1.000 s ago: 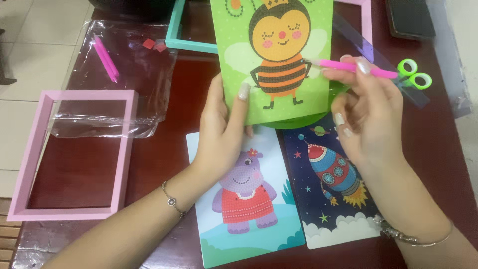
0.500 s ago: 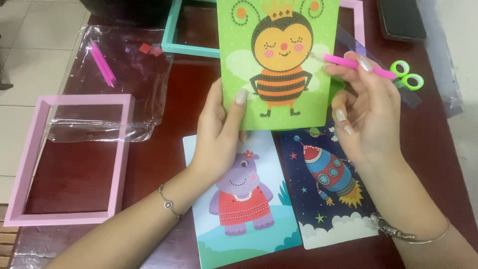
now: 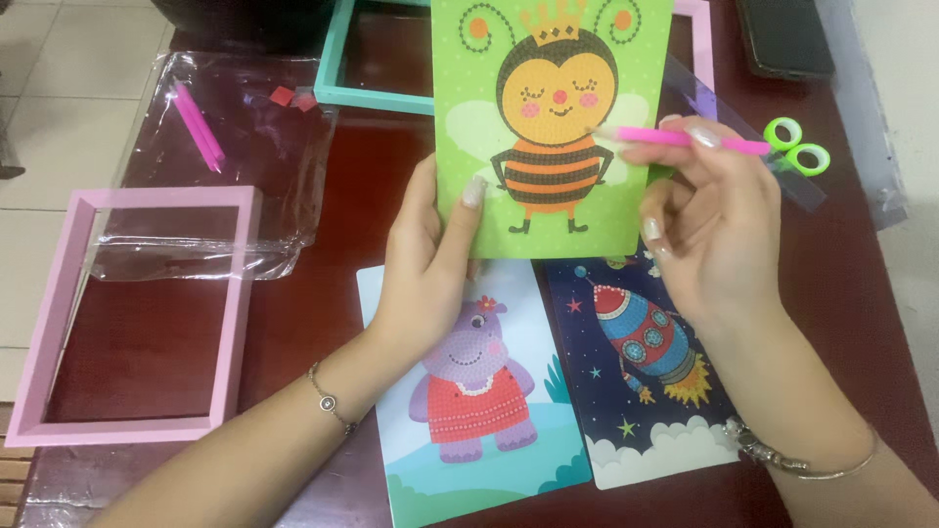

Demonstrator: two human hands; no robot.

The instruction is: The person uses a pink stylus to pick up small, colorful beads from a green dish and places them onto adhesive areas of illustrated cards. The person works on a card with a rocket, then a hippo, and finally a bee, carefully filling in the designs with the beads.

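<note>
Left hand (image 3: 427, 259): palm-down over the dark red table (image 3: 342, 225), thumb and fingers closed on the lower left edge of the green bee picture card (image 3: 553, 127), held raised.
Right hand (image 3: 709, 225): fingers curled, pinching the pink stylus pen (image 3: 685, 140), tip at the bee's shoulder.

Pink frame (image 3: 59, 323), teal frame (image 3: 337, 68), hippo card (image 3: 469, 391), rocket card (image 3: 636, 372), green scissors (image 3: 797, 147)

Left wrist: you are wearing a thin chain bracelet (image 3: 331, 403) with one round bead.
Right wrist: you are wearing a silver bangle (image 3: 802, 458).
Nails: you are wearing long pale polish.
</note>
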